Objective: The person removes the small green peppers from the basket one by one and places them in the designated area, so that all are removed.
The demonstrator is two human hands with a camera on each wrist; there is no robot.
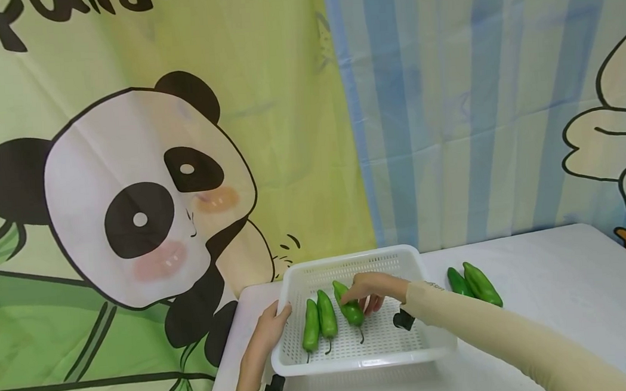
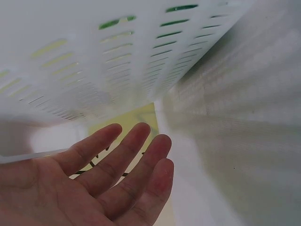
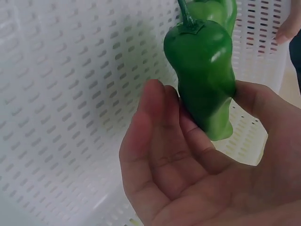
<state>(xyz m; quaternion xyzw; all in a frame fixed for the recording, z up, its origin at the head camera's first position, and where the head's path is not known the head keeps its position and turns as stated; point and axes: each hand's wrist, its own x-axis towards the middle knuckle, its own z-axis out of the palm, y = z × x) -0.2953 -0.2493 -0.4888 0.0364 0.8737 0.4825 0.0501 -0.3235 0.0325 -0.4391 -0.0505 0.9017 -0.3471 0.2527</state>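
Observation:
A white plastic basket (image 1: 366,362) with slotted walls stands on the table. My left hand (image 1: 271,328) grips its left rim, the thumb over the edge and the other fingers (image 2: 157,148) extended along the outside. My right hand (image 1: 369,290) reaches inside and pinches a green pepper (image 3: 202,70) between thumb and fingers, stem end toward the front of the basket. To its left, two more long green peppers, one at the left (image 1: 311,327) and one beside it (image 1: 327,315), lie side by side on the basket floor.
Two green peppers, one darker (image 1: 458,281) and one lighter (image 1: 482,284), lie together on the white tablecloth (image 1: 555,288) to the right of the basket. Behind the table hangs a printed curtain (image 1: 300,160) with a panda.

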